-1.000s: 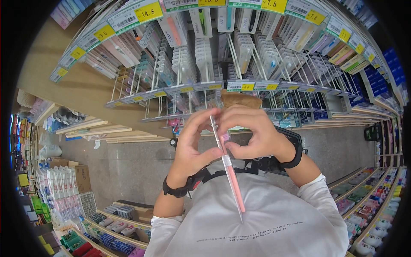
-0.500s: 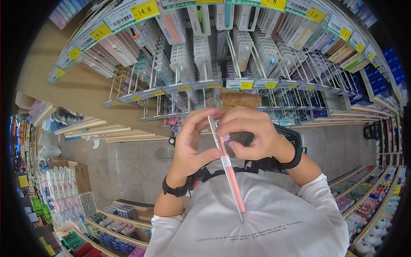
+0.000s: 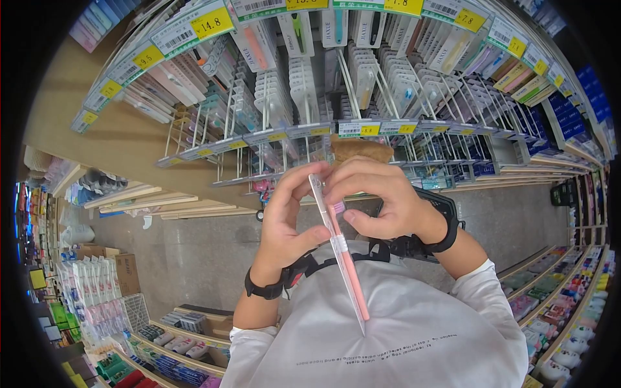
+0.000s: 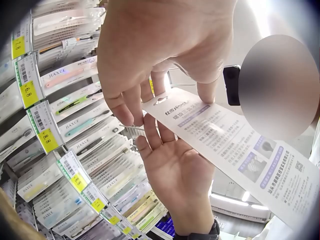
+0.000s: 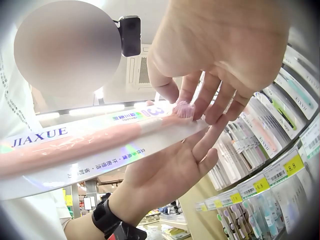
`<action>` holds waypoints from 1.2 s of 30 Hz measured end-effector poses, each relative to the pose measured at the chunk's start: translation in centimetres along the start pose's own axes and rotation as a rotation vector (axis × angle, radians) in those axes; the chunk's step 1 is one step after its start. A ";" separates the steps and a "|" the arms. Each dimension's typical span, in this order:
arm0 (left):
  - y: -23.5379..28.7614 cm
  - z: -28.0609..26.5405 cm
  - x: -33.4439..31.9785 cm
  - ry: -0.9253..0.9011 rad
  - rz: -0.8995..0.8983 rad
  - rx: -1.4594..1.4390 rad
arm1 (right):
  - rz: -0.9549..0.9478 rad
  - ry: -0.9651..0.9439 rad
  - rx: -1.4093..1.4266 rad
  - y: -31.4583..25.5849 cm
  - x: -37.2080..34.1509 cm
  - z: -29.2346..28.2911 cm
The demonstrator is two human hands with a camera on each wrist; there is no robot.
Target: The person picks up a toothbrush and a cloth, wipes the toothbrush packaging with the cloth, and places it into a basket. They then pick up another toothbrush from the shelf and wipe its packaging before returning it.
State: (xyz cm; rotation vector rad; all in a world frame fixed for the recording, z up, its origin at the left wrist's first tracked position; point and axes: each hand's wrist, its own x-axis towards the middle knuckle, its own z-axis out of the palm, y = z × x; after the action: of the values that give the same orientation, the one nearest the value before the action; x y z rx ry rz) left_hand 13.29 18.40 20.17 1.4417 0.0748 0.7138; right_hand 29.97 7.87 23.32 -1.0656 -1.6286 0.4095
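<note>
From the white shirt (image 3: 388, 310), the long pack (image 3: 346, 262) points outward. At its far end, the left hand (image 3: 291, 216) and right hand (image 3: 386, 199) hold it from each side, fingers curled, both just as near. Past them is the shelf's front edge (image 3: 359, 129).

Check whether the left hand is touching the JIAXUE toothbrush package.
Touching: the head view shows the left hand with its thumb tip against the side of the JIAXUE toothbrush package.

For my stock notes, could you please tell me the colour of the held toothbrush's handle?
The toothbrush handle is pink; the right wrist view shows it best.
</note>
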 end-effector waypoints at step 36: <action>0.6 -0.4 -0.6 0.110 0.041 -0.314 | 0.846 -0.231 0.943 -1.2 -4.7 1.6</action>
State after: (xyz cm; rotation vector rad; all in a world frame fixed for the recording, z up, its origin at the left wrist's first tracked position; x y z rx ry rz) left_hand 12.41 18.46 20.46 1.1068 0.0174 0.8004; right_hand 27.97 3.82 20.88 -0.9025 -0.8610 1.7071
